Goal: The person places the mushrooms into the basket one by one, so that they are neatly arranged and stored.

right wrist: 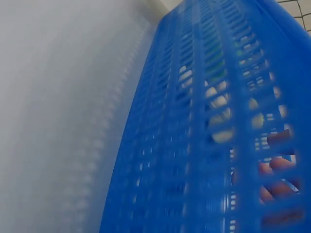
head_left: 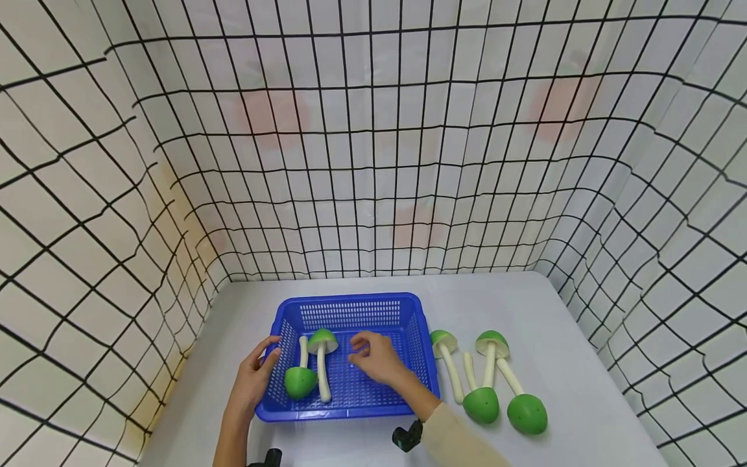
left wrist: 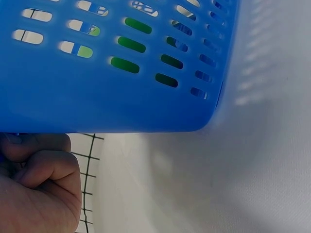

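A blue plastic basket [head_left: 412, 297] with slotted walls stands on the table. Two model mushrooms with green caps and white stems lie inside it: one mushroom [head_left: 300, 383] cap toward me, the other mushroom [head_left: 323, 373] cap away. My left hand [head_left: 255, 370] holds the left rim; the left wrist view shows curled fingers [left wrist: 51, 167] at the rim. Over the basket floor, right of the mushrooms, my right hand [head_left: 378, 360] has loosely bent fingers and nothing in them. Through the basket wall [right wrist: 160, 160], the right wrist view shows parts of these fingers [right wrist: 279, 187].
On the table right of the basket lie several more green mushrooms, among them a left one [head_left: 449, 370] beside the basket wall and a right one [head_left: 527, 414] nearer me. Black wire mesh [head_left: 373, 162] encloses the white table [head_left: 572, 363] at the back and both sides.
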Demonstrator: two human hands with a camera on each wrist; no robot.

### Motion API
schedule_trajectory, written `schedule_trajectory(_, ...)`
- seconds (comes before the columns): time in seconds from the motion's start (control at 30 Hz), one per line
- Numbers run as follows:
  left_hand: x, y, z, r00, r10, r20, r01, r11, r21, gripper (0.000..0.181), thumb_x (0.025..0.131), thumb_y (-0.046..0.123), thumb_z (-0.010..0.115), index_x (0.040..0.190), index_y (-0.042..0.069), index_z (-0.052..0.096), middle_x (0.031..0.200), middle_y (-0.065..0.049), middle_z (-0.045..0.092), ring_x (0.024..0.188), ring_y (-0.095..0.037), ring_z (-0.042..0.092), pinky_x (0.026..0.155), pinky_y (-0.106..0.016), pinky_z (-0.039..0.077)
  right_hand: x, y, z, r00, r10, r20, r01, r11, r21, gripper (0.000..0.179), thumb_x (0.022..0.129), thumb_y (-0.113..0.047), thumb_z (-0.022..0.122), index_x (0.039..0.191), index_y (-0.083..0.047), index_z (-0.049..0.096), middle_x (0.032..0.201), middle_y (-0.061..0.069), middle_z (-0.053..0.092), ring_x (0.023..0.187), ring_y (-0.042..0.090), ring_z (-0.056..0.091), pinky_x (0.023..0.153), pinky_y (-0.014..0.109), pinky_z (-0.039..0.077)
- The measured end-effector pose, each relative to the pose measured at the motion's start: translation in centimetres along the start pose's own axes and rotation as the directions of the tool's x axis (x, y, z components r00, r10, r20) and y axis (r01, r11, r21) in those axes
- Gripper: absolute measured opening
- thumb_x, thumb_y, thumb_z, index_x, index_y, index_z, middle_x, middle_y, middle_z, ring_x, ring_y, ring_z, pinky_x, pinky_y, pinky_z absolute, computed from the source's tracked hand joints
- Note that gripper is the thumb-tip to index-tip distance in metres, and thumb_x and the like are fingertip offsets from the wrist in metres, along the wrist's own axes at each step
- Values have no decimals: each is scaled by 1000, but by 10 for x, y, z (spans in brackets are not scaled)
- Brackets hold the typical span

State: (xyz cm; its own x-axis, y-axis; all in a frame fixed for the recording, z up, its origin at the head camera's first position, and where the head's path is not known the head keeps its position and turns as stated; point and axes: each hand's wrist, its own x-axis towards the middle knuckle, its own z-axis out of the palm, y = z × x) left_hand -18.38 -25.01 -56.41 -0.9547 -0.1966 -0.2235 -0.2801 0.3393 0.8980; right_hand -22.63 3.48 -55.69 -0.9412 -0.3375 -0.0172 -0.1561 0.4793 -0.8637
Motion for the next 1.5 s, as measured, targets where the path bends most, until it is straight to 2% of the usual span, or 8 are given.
schedule_trajectory(0.4,-1,1,-3,1000,-14,7,14,1000,3,48,96,53,51,140,34,46,157,-17,31,140,-48,32,104,-68,29,-18,12,-39,997,-62,-43,61,997,-40,27,88,-21,71,114,-13,64,112,12,68,95,18,68,78,28,56)
schedule_trajectory(0.6,-1,2,-3,1000,-12,4,12,1000,0,51,95,56,51,141,34,46,158,-17,28,141,-48,30,105,-68,28,-29,12,-61,995,-77,-68,75,997,-24,29,88,-23,71,115,-17,64,109,5,69,96,16,67,77,26,56)
schedule_trajectory(0.8,-1,1,-1,1000,-14,8,15,1000,-17,52,94,56,52,141,33,47,157,-17,31,140,-47,34,106,-66,30,-40,14,-79,994,-58,-97,55,998,-31,28,88,-27,71,114,-20,63,106,-3,67,96,12,66,79,25,55)
schedule_trajectory(0.97,-1,0,0,1000,0,9,0,1000,-18,56,92,60,52,140,33,47,157,-16,32,140,-46,35,107,-65,30,-47,16,-92,986,-37,-163,31,999,-39,26,87,-24,73,111,-22,65,103,-4,69,92,9,65,78,24,54)
schedule_trajectory(1.13,0,-1,0,1000,20,8,-20,1000,-13,55,92,60,51,140,33,47,155,-16,36,137,-43,40,107,-65,32,-53,17,-109,980,-24,-197,24,1000,-3,25,87,-18,73,111,-20,66,105,0,70,92,12,66,78,22,55)
schedule_trajectory(1.27,-1,-1,0,1000,19,6,-19,1000,-8,55,93,61,50,140,33,46,154,-16,36,137,-43,41,107,-65,32,-58,24,-121,978,-19,-210,25,999,26,28,88,-17,72,115,-13,65,110,8,69,96,17,66,78,22,56)
schedule_trajectory(1.5,0,1,1,1000,21,4,-20,1000,-8,55,92,61,51,140,33,47,155,-16,36,138,-43,40,107,-64,31,-67,41,-137,964,45,-262,-45,999,8,31,87,-21,73,116,-13,65,108,3,69,95,16,66,77,20,54)
